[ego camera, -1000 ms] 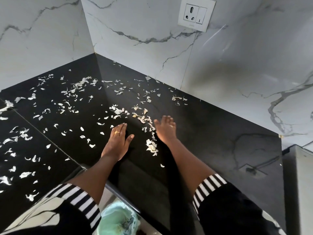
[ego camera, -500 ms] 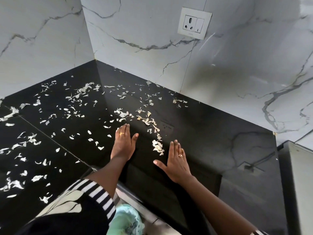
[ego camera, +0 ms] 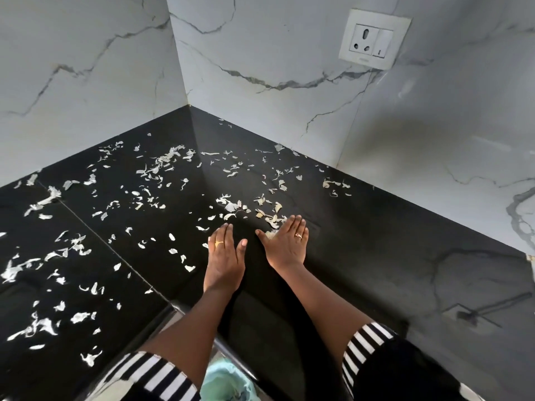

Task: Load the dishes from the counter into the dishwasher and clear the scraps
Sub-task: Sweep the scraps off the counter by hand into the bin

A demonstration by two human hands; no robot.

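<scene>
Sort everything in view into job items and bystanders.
Job: scraps, counter, left hand, right hand, green bag below the edge (likely for scraps).
Bystanders: wall socket, marble wall.

Pale scraps [ego camera: 163, 162] are strewn over the glossy black counter [ego camera: 376, 241] from its back corner to its left edge. The left hand [ego camera: 223, 256] and right hand [ego camera: 286, 244] rest flat near the front edge.

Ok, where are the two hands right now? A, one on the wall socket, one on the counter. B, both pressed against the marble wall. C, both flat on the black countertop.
C: the left hand and the right hand both lie palm down, fingers straight, on the black countertop, with pale scraps at the right hand's fingertips.
</scene>
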